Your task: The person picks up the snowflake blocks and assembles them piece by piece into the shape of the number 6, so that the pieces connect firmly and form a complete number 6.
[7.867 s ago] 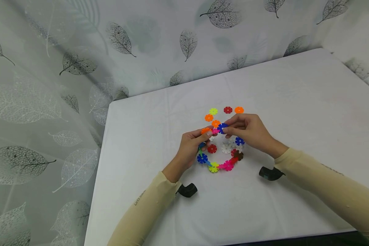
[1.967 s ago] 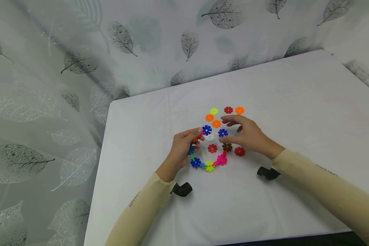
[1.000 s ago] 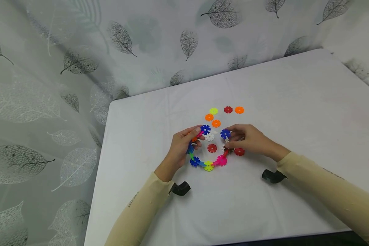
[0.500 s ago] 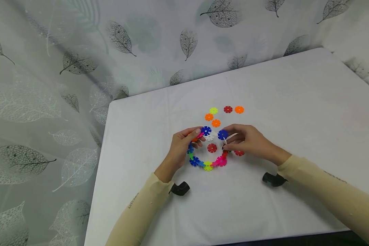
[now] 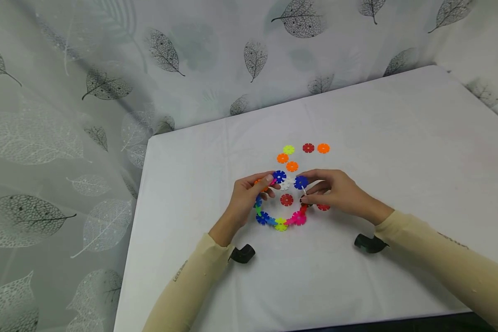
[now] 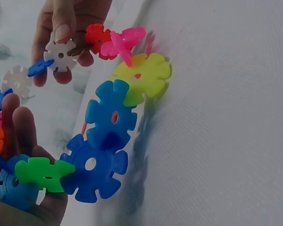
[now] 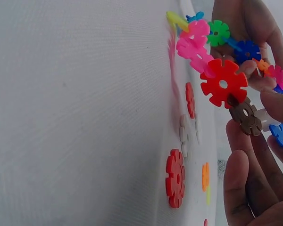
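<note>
A chain of colourful interlocking snowflake discs (image 5: 281, 225) curves in a loop between my hands, with a gap at the far side. My left hand (image 5: 246, 198) grips its left part, near the orange and light blue discs; a dark blue disc (image 5: 279, 176) ends that side. My right hand (image 5: 336, 186) pinches the white disc (image 6: 55, 48), which is joined to the brown disc (image 7: 239, 113). Another blue disc (image 5: 300, 181), slotted onto the white one, tops the right side. In the head view, right fingers hide most of the brown disc.
Loose discs lie on the white table: a red disc (image 5: 287, 199) inside the loop, white discs (image 5: 285, 185) beyond it, and another red disc (image 5: 323, 207) by my right hand. Orange (image 5: 292, 166), yellow and red ones lie farther back. Black wrist-mounted pieces (image 5: 243, 254) hang below both sleeves.
My right hand has let go of the chain's left end, where it held a blue disc. It now holds the right end, with white and blue discs after the brown one.
</note>
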The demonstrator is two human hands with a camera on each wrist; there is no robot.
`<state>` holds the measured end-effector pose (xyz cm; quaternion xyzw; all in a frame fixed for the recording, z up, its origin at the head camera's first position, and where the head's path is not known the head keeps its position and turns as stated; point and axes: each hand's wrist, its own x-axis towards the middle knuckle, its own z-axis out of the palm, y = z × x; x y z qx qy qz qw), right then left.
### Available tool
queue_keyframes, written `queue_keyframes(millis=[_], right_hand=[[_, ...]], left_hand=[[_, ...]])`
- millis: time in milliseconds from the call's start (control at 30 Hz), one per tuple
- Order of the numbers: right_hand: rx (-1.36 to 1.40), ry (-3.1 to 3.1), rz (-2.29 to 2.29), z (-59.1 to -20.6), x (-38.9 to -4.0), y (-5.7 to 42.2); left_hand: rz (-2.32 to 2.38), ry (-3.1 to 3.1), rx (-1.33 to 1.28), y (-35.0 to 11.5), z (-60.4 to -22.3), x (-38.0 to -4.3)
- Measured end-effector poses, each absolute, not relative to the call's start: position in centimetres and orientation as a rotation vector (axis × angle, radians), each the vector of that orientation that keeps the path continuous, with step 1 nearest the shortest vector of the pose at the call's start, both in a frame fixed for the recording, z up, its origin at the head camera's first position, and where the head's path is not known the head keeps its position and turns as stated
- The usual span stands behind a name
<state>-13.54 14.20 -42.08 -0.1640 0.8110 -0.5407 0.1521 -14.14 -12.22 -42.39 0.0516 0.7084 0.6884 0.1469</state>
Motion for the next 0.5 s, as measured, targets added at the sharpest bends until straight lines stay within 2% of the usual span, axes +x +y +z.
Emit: queue_keyframes(millis=[500], right_hand=[[-0.638,2.43,-1.494,-42.02,-13.28,14.34]], left_hand=[[1.901,2.166,0.199,-12.09,-42.19,-13.95]])
